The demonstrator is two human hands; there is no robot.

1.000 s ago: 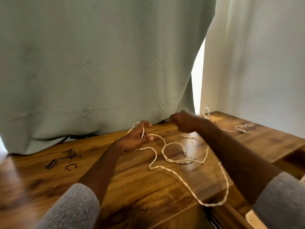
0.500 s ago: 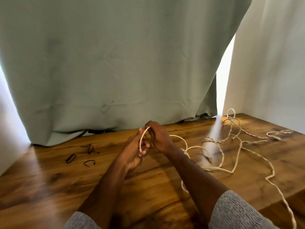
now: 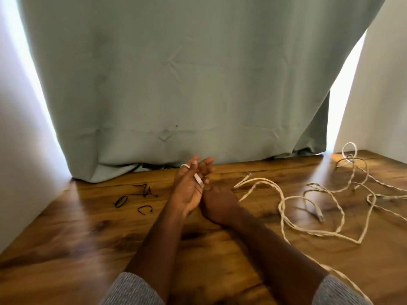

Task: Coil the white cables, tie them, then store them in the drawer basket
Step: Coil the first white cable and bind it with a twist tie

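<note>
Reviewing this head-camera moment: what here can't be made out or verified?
- Right hand: its fingers are hidden behind the left hand, so its grip on the white cable is unclear.
- White cables: one strand runs off the bottom right edge; the far tangle is too small to count.
- Black ties: small and blurred.
- Drawer basket: not in view.
- Behind the curtain: hidden.
</note>
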